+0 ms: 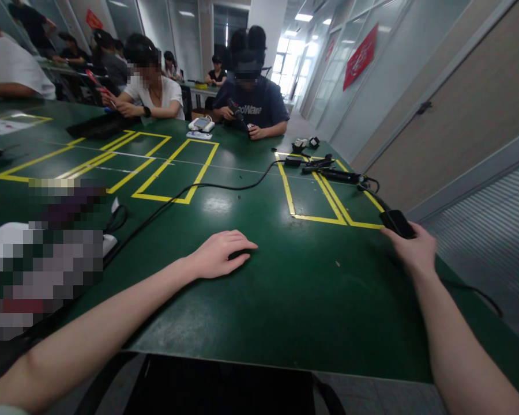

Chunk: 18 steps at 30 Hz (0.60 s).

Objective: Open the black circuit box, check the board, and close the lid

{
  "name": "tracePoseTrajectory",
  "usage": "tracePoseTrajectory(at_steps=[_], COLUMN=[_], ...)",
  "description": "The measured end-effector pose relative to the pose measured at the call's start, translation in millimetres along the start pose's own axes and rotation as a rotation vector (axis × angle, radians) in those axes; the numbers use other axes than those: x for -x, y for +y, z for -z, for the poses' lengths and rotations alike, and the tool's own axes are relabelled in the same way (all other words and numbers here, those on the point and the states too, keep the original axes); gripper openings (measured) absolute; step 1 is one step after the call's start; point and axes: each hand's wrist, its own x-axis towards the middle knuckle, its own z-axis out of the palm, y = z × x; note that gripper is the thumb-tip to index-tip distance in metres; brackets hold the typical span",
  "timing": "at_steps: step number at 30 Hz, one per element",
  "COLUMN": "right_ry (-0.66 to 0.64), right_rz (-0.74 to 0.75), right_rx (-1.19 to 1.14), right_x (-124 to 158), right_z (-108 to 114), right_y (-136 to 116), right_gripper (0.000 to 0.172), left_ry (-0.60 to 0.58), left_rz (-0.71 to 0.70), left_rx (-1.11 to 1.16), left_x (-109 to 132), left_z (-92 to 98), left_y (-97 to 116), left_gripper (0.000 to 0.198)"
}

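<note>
My left hand (220, 253) lies palm down on the green table (285, 288), fingers together and loosely stretched, with a small dark object partly under the fingertips that I cannot make out. My right hand (410, 248) reaches to the table's right edge and grips a black box-shaped device (397, 222) with a cable attached. A black cable (471, 288) trails off the table edge past my right wrist.
Yellow tape rectangles (315, 196) mark the tabletop. A long black cable (199, 187) crosses the middle. Black tools and adapters (328, 170) lie at the far right. Two people sit opposite, one beside a white device (201, 124). A blurred patch covers the left.
</note>
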Motion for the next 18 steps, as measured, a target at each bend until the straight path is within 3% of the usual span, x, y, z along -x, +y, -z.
tracePoseTrajectory(at_steps=[6,11,18], right_ry=[0.206,-0.082,-0.135], right_rz=[0.011,-0.079,-0.076], right_rx=[0.023,0.137,0.231], right_x=[-2.3,-0.4,-3.8], right_z=[8.9,5.0,-0.6], right_y=[-5.2,0.0,11.1], right_gripper=[0.053,0.034,0.034], left_ry=[-0.004,-0.011,-0.012], left_rz=[-0.003,0.008,0.017], left_rx=[0.009,0.010,0.010], left_x=[0.4,0.1,-0.2], left_z=[-0.1,-0.7,-0.4], left_y=[-0.7,0.6,1.5], left_gripper=[0.026,0.027,0.026])
